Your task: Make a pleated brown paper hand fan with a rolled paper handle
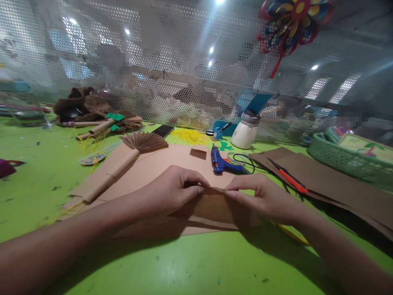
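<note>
Between my two hands is a piece of brown paper [215,205], its upper edge raised toward me. My left hand [176,186] pinches that edge between thumb and fingers. On the other side, my right hand [259,194] pinches the same edge, a short gap away. Underneath lie larger light-brown sheets [153,176]. Just beyond my hands rests a blue glue gun [222,162], with a small dark paper rectangle [198,154] beside it. To the left are a rolled paper tube [112,176] with yellow strands and a pleated paper fan [144,141].
Brown sheets [337,180] with an orange-handled cutting tool [288,176] lie at right, near a green basket [334,153]. A white jar [245,133], yellow shreds [190,135] and a dark phone-like slab [163,130] stand along the back. Perforated panels [184,53] rise behind the green table [153,266].
</note>
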A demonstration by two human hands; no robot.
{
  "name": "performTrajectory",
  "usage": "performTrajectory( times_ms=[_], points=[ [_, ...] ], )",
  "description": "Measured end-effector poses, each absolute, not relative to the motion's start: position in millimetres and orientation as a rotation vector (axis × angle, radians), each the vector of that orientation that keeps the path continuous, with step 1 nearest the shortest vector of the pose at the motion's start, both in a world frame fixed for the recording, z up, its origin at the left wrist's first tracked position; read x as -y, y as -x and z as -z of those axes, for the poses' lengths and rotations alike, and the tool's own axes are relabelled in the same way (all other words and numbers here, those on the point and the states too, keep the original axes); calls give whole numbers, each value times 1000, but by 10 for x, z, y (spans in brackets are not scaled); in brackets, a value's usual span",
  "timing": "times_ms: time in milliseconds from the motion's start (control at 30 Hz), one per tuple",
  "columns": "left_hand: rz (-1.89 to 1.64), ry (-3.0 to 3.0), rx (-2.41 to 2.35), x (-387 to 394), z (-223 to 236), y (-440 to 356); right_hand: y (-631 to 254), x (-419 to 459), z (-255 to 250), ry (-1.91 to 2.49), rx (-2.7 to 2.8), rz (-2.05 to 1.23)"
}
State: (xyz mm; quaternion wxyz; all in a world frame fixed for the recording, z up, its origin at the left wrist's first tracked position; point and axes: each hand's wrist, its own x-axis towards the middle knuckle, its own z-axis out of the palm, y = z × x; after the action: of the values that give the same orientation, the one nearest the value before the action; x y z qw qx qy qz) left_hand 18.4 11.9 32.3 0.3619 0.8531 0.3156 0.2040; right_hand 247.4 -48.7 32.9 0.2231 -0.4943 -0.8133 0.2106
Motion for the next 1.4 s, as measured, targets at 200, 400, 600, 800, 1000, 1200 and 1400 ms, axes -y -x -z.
performTrajectory(
  times_ms=[200,400,600,800,1000,1200,1400],
  points=[
    [-591,-2175,-677,-52,-420,-167,-2456,575,-403,1337,2192,-630],
    [-577,-2042,-574,-1,-543,-93,-2574,595,-459,1300,2029,-1078],
    [-626,-1866,-581,-2,-550,-9,-2588,608,-460,1269,1946,-1208],
    [-560,-1822,-558,0,-587,31,-2621,605,-463,1253,1959,-1202],
    [-648,-1966,-569,-16,-601,55,-2665,603,-461,1261,1958,-1189],
    [-707,-2075,-367,-22,-644,109,-2731,584,-431,1189,1930,-1248],
    [-675,-2088,-195,-36,-643,103,-2744,546,-419,1153,1920,-1301]
  ],
)
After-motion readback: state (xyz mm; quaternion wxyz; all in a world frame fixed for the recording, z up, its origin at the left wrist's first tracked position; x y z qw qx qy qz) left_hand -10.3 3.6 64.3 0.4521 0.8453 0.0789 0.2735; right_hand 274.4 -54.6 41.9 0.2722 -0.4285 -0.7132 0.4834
